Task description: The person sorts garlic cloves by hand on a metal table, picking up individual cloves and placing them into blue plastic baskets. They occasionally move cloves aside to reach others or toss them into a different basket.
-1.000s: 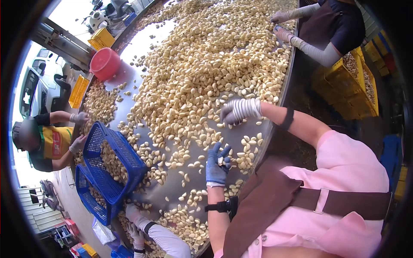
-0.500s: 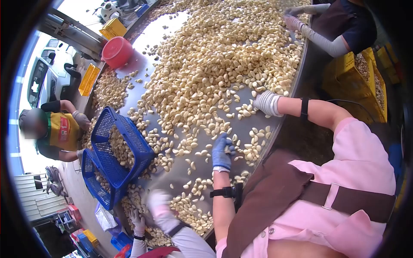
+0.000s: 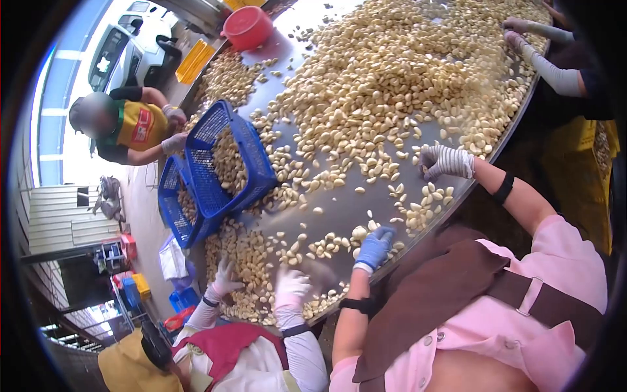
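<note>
Peeled garlic cloves [image 3: 385, 85] cover a round steel table [image 3: 339, 212]. My left hand [image 3: 375, 248], in a blue glove, rests near the table's rim with its fingers curled down over a few cloves. My right hand [image 3: 445, 161], in a striped white glove, sits knuckles-up at the edge of the big pile, next to a small cluster of cloves [image 3: 428, 202]. Its fingers are bent to the table, hiding whether it holds anything. I wear a pink shirt and brown apron.
Two blue baskets [image 3: 225, 160] [image 3: 177, 210] with cloves tilt at the table's left edge. A red bucket [image 3: 248, 26] stands at the far side. Co-workers' gloved hands [image 3: 291, 287] [image 3: 175, 142] [image 3: 522, 32] work around the rim. Yellow crates [image 3: 597, 153] are at right.
My view has swung left and down. My left hand has dropped from palm-up to curled on the table near the rim. My right hand has stayed at the pile's edge. A co-worker's white gloves reached in below.
</note>
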### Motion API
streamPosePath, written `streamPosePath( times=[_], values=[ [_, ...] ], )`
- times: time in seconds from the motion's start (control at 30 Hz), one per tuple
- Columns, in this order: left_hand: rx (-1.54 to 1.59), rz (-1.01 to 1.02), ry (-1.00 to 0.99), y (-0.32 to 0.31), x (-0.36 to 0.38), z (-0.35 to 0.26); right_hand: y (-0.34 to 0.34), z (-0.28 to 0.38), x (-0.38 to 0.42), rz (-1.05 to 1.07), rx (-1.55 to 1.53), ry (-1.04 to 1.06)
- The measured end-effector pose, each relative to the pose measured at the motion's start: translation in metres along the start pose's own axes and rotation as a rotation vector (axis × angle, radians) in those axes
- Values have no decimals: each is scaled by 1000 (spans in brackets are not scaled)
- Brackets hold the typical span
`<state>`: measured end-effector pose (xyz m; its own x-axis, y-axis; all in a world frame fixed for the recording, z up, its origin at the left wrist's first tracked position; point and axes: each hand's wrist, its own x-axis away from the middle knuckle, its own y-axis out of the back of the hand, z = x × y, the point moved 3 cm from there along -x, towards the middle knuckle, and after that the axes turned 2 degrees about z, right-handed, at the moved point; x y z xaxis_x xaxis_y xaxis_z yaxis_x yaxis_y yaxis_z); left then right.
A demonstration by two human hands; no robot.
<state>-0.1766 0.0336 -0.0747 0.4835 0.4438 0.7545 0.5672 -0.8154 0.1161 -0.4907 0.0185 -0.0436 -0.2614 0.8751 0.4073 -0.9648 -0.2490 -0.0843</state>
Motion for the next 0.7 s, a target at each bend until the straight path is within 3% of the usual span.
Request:
streamPosePath(
  times=[0.13,0.2,0.27,0.33,0.4,0.47,0.5,0.53,0.57,0.6,0.63,0.67,0.7],
  values=[
    [81,-331,6,52,1,62,-8,8,-3,-97,-64,-112],
    [64,-467,-38,82,19,35,-6,-2,-9,-193,-130,-157],
    [-16,-768,-263,123,10,22,-15,2,-13,-255,-82,-137],
    [246,-832,-111,160,8,-10,-21,7,-23,-345,512,143],
    [23,-1109,-310,220,-35,9,-20,21,-21,-325,652,90],
    [-100,-1193,-335,229,-39,-24,-14,33,-12,-422,765,635],
    [-222,-1269,-355,232,-37,-39,-6,43,2,-327,675,410],
    [-304,-1217,-178,233,-41,-41,4,46,15,-298,663,295],
    [-368,-1189,-132,242,-60,-20,15,54,34,-242,651,-8],
    [-431,-1160,-86,250,-78,4,27,53,47,-188,800,-14],
    [-469,-1005,-45,243,-77,8,32,66,69,-97,952,-172],
    [-502,-850,-8,236,-73,6,47,40,84,140,967,-174],
    [-569,-533,104,221,-57,-9,37,74,102,311,877,-441]
  ],
)
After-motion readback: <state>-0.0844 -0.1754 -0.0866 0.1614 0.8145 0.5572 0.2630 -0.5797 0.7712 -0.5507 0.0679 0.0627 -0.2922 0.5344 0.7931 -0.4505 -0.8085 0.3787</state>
